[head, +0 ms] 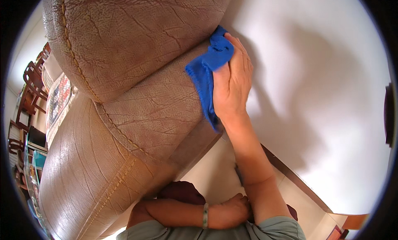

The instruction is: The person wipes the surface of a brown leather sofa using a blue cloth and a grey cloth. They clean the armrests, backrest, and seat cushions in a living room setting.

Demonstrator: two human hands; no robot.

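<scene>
My right hand (234, 81) presses a blue cloth (205, 69) against the back side of a brown leather sofa (149, 112). The cloth is bunched under my fingers and thumb, and one end hangs down below my palm. Its upper tip reaches the seam under the sofa's padded top section (136, 38). Bent across my body at the bottom, my left hand (228, 210) has its fingers curled in beside my right forearm. A pale bangle sits on that wrist. Whether those fingers hold anything is hidden.
Close on the right stands a white wall (329, 94) with a dark skirting board (298, 184). Light floor tiles (211, 165) show in the narrow gap between sofa and wall. Wooden chairs (32, 78), a patterned cover (59, 100) and a glass-edged table (31, 177) lie at far left.
</scene>
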